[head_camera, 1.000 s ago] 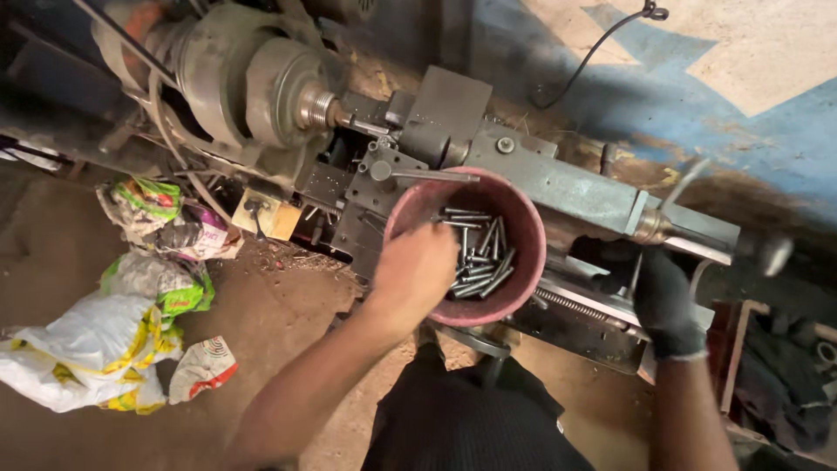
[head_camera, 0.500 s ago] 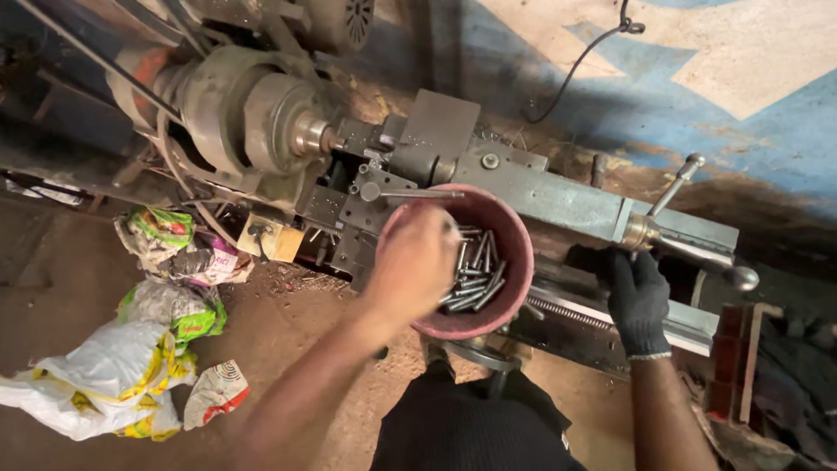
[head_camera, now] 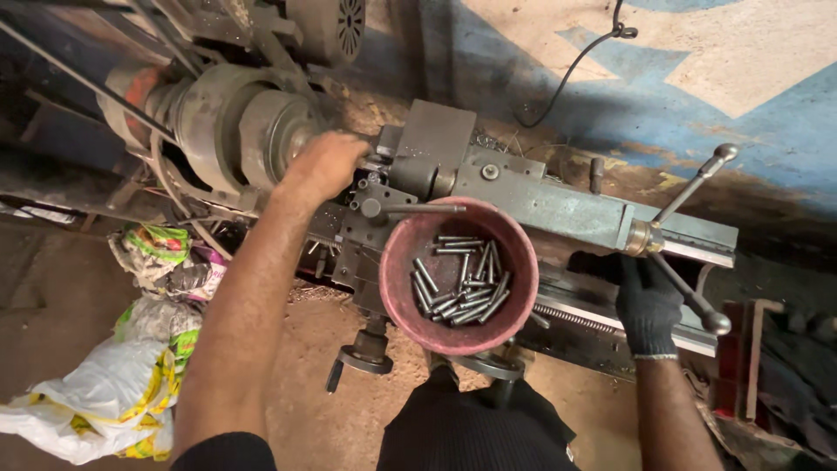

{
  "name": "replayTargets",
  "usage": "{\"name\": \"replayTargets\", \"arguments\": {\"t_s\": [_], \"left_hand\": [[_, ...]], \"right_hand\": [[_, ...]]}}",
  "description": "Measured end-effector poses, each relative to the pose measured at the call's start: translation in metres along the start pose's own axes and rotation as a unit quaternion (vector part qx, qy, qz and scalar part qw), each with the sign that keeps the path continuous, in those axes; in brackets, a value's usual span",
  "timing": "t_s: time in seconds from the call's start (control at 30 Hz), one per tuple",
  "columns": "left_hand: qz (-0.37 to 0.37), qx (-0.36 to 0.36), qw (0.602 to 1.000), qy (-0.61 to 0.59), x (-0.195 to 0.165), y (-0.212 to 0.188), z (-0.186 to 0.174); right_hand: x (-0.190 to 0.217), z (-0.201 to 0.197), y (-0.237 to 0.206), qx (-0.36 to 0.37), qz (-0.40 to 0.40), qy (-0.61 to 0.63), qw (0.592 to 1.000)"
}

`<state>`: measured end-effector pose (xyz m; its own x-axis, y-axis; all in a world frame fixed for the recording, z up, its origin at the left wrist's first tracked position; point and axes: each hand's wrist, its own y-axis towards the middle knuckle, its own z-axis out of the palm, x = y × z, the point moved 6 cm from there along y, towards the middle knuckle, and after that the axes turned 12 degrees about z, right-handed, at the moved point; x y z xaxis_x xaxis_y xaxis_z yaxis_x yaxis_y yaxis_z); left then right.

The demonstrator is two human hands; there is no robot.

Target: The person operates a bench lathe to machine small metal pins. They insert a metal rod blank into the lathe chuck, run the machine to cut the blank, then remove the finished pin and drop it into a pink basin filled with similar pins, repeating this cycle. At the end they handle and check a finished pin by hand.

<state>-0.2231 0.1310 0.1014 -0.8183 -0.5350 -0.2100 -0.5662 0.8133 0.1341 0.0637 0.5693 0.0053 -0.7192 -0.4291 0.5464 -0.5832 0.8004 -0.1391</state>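
- Nearest the camera, the person's dark trousers (head_camera: 471, 427) filled the bottom edge, with both forearms reaching away over a dirt floor (head_camera: 314, 410).
- Crumpled white, yellow and green plastic bags (head_camera: 113, 384) lay on the floor at the lower left.
- A reddish round bowl (head_camera: 401, 262) sat on the carriage of a grimy metal lathe (head_camera: 523, 192), holding a heap of short grey metal pins (head_camera: 462, 279).
- The right hand (head_camera: 647, 301), in a black glove, rested against the lathe bed just below a long crank handle with ball ends (head_camera: 689, 235); its fingers curled downward, and whether they gripped anything could not be told.
- The left hand (head_camera: 324, 164), bare, lay farther off at the chuck (head_camera: 261, 131), fingers bent over the spot where spindle met tool post; what, if anything, it pinched was hidden.
- Beyond stood a blue and cream painted wall (head_camera: 697, 70) with a black cable (head_camera: 575, 61) hanging.
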Motion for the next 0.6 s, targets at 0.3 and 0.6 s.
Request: {"name": "replayTargets", "arguments": {"t_s": [0.3, 0.6], "left_hand": [[-0.09, 0.12, 0.989, 0.004, 0.009, -0.007, 0.01], [-0.08, 0.122, 0.989, 0.024, 0.019, -0.01, 0.021]], "right_hand": [[0.036, -0.01, -0.006, 0.053, -0.05, 0.121, 0.99], [-0.035, -0.117, -0.014, 0.094, 0.01, -0.021, 0.995]]}}
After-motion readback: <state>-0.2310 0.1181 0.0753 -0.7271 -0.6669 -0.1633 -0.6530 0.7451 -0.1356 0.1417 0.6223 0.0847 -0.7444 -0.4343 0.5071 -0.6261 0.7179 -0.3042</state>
